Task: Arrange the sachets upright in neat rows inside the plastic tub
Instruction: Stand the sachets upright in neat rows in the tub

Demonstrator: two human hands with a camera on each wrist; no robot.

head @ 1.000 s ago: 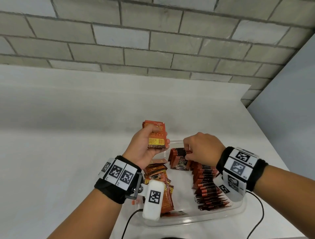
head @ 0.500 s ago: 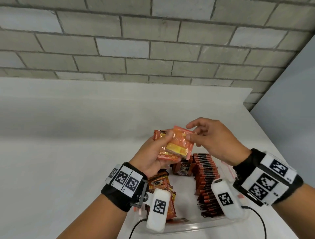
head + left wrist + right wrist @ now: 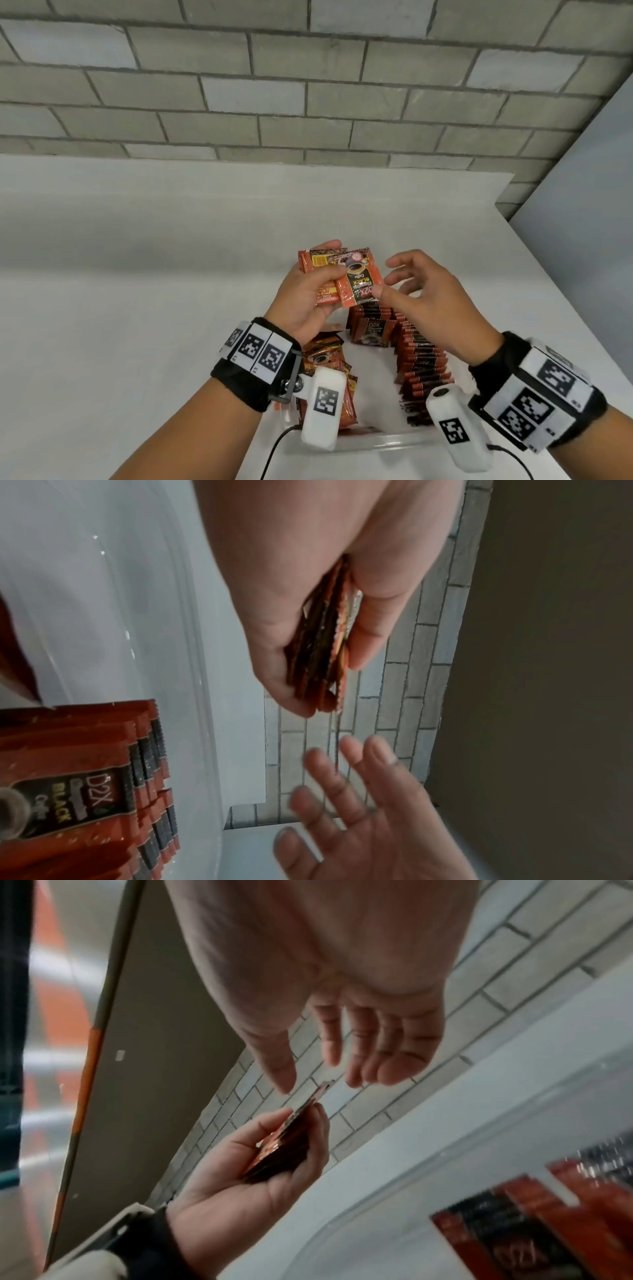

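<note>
Out on the left of the white tabletop the left hand is up above the clear plastic tub, its grip clamped round a small stack of orange sachets, thumb pressed on the front; the top sachet fans out to the right, its black label facing up; under that wrist, a loose heap of sachets lies flat in the tub's left side; moving across, a short upright row stands near the far wall, a D2X packet at its front; next comes the long upright row running down the tub's right side; and here is the right hand, grip released, fingers spread and holding nothing, thumb tip just at the edge of the fanned sachet; whether it touches, I cannot tell.
</note>
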